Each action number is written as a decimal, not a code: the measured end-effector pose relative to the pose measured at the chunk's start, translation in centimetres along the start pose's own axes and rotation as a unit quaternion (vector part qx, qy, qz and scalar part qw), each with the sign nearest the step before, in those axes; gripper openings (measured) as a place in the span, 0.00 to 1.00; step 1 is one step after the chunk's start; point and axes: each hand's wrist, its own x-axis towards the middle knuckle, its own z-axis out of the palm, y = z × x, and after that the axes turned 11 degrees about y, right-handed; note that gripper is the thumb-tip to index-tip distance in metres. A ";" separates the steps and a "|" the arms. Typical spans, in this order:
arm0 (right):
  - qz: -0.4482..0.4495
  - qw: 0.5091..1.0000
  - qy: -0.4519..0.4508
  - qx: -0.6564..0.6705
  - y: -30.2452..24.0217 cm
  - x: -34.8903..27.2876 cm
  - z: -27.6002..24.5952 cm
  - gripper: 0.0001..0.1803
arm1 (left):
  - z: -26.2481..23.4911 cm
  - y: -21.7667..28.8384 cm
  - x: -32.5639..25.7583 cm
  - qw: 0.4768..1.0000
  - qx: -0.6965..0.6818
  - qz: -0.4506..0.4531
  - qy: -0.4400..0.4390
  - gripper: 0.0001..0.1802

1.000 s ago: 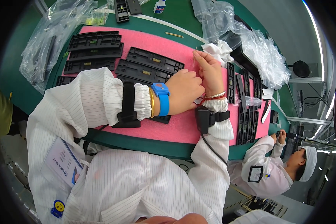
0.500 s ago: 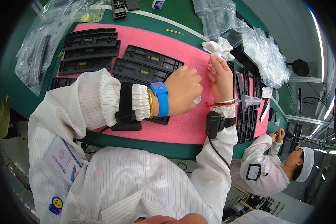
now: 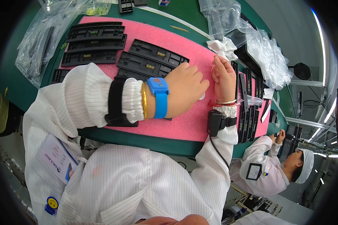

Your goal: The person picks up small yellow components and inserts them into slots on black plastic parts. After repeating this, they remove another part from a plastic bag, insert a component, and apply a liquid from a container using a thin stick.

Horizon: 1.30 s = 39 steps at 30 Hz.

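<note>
My left hand [image 3: 186,87], with a blue band on its wrist, is closed over the pink mat, back upward and fingers curled. By its thumb side shows the edge of a small clear round piece [image 3: 202,96]; whether the fingers grip it is hidden. Just to the right, my right hand [image 3: 224,77] is raised with thumb and forefinger pinched together on a thin stick [image 3: 213,68]. Black slotted plastic panels [image 3: 148,66] with small yellowish inserts lie beyond and partly beneath my left hand and forearm.
More black panels [image 3: 95,45] lie at the mat's far left, and several narrow ones [image 3: 248,123] at its right. White crumpled tissue [image 3: 222,47], thin wooden sticks [image 3: 179,28] and clear plastic bags [image 3: 268,56] lie around the pink mat [image 3: 187,129]. A co-worker [image 3: 266,165] sits at right.
The whole view has shifted slightly, so the table's things appear higher and a little to the right. My left wrist has drawn slightly leftward. My right hand keeps its pinch on the thin stick.
</note>
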 end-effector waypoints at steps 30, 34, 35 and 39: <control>-0.078 0.983 0.164 0.009 -0.7 -1.3 -0.8 0.11 | -2.0 4.5 -9.0 0.979 -0.112 0.142 -0.093 0.10; 0.051 0.956 0.038 0.287 -3.9 -4.3 -1.0 0.10 | -1.3 4.0 -9.0 0.979 -0.172 0.071 -0.081 0.12; 0.085 0.932 -0.012 0.353 -4.7 -5.1 -0.7 0.10 | -1.2 4.0 -8.9 0.975 -0.200 0.047 -0.084 0.13; 0.147 0.866 -0.066 0.474 -6.6 -8.3 0.9 0.12 | -1.3 4.3 -8.7 0.972 -0.224 0.006 -0.074 0.15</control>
